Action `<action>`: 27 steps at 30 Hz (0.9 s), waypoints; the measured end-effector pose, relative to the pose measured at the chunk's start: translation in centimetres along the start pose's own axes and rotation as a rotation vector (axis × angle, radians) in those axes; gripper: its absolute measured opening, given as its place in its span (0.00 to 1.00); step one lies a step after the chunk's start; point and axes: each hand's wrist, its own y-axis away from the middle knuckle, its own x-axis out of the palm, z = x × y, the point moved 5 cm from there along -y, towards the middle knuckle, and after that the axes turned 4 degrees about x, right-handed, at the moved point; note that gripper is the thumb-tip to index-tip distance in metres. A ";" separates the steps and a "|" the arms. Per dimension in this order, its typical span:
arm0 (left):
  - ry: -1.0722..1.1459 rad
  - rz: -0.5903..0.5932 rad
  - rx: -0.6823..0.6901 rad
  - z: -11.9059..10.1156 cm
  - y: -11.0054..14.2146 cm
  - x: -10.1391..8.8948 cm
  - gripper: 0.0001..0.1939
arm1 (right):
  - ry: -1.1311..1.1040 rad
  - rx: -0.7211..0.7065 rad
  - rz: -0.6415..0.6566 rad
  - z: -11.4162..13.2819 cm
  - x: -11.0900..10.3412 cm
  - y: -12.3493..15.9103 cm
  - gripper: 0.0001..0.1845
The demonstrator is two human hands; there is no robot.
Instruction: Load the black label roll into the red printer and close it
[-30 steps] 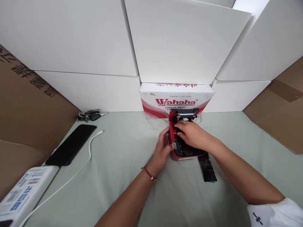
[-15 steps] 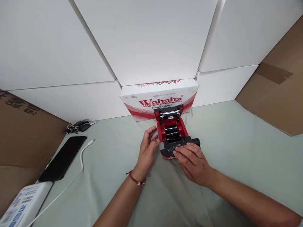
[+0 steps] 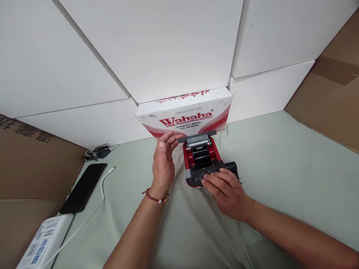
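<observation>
A small red and black machine (image 3: 201, 155) stands on the cloth, with a black roller, a red interior and a hinged lid (image 3: 198, 137) tilted partway down over its back. My left hand (image 3: 164, 160) is open at the lid's left edge, fingers stretched out and touching or just behind it. My right hand (image 3: 228, 194) grips the machine's black front part, fingers over the top; the thumb is hidden below. A black cylinder (image 3: 231, 167) juts from the machine's right side. What the machine is for I cannot tell.
Behind the machine stands a white and red Wahaha water carton (image 3: 185, 112) against white boxes (image 3: 157, 48). On the left lie keys (image 3: 101, 151), a black phone (image 3: 84, 186), a white cable (image 3: 102, 186) and a white box (image 3: 45, 243). Brown cardboard (image 3: 331, 101) stands at the right.
My left hand has moved up from the machine's left side to the lid. The lid has swung from nearly upright to partly lowered. My right hand stays on the front.
</observation>
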 end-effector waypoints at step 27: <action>0.100 0.182 -0.261 4.5 6.4 -0.8 0.57 | -0.022 -0.003 0.028 -0.2 -0.4 -0.2 0.25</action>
